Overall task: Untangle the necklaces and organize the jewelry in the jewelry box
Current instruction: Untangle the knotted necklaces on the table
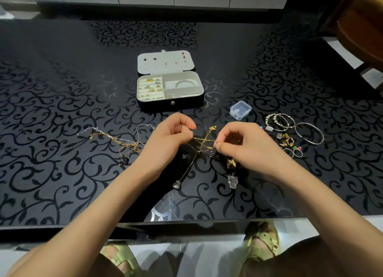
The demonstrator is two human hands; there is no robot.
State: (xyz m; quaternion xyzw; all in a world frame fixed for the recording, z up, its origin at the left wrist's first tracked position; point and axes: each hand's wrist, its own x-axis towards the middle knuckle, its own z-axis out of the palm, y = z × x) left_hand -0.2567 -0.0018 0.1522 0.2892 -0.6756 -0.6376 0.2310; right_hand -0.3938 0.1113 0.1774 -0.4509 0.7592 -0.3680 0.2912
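pinching a knot of thin gold and silver chains (204, 145), both hands hold it low over the table's near half. left hand (172, 137) has its fingers curled, thumb and forefinger nipping a gold strand. right hand (238, 144) is curled the same way and pinches the other side. trailing from the knot are a silver guitar-shaped pendant (176, 185), a chunky gold pendant (231, 162) and a clear faceted pendant (232, 181). second tangle (124, 142) of gold and silver chain lies left of the left hand. jewelry box (172, 103) sits behind the hands, open, black shell, pale lining. it holds gold rings (151, 87) in padded slots at left, a boxed bangle (185, 82) at right, and studs (183, 57) pinned in the lid. to the right lie a small clear plastic case (240, 109), beaded bracelets (279, 121), an open silver cuff (309, 133) and loose charms and rings (290, 145). table (62, 90) is glossy black with a scroll pattern.
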